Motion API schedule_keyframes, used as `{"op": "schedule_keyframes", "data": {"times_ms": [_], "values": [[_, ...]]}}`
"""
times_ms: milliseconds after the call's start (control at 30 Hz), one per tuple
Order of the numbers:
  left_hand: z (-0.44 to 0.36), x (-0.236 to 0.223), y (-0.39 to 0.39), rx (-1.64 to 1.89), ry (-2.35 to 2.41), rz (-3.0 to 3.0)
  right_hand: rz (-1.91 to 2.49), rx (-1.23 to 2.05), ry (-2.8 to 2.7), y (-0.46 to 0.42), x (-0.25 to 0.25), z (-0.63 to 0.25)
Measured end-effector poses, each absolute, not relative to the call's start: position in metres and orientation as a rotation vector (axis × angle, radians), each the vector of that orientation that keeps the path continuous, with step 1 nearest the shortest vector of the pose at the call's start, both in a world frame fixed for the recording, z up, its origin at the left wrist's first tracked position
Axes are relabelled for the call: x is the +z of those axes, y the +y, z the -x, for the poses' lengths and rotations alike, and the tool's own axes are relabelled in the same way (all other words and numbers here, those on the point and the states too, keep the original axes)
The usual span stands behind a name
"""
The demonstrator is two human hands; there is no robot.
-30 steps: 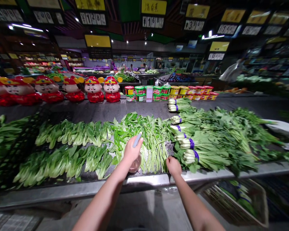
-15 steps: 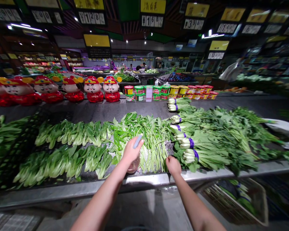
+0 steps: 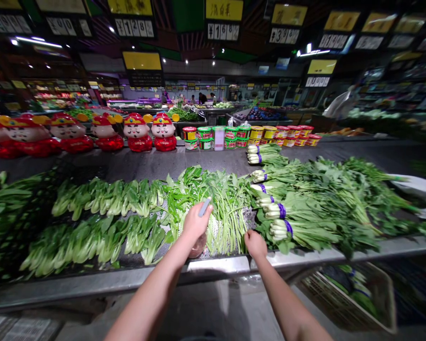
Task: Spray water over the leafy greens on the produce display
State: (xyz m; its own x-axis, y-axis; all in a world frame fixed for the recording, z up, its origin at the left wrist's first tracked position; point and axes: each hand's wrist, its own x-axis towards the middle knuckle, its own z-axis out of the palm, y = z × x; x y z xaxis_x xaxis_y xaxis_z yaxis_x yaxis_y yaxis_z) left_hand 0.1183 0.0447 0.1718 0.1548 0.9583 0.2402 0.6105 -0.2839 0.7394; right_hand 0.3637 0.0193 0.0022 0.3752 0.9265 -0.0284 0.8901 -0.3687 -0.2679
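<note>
My left hand (image 3: 195, 223) is closed round a clear spray bottle (image 3: 199, 242) with a grey-blue top (image 3: 204, 207), held over the loose long-stemmed greens (image 3: 224, 208) in the middle of the display. My right hand (image 3: 255, 244) rests closed at the front of the counter, touching the stem ends of those greens, just left of the bundles tied with purple bands (image 3: 281, 211). What its fingers hold, if anything, is hidden.
Rows of bok choy (image 3: 102, 234) lie to the left. A steel counter edge (image 3: 305, 259) runs along the front. Red figurines (image 3: 138, 131) and coloured tubs (image 3: 255, 135) line the back. A wire basket (image 3: 355, 296) with greens stands below at the right.
</note>
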Motion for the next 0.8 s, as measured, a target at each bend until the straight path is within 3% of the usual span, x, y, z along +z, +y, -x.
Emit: {"op": "schedule_keyframes", "data": {"times_ms": [800], "values": [[-0.132,0.177,0.038,0.89,1.229,-1.964,2.443,0.28,-1.601,0.019,0.002,-0.363]]}}
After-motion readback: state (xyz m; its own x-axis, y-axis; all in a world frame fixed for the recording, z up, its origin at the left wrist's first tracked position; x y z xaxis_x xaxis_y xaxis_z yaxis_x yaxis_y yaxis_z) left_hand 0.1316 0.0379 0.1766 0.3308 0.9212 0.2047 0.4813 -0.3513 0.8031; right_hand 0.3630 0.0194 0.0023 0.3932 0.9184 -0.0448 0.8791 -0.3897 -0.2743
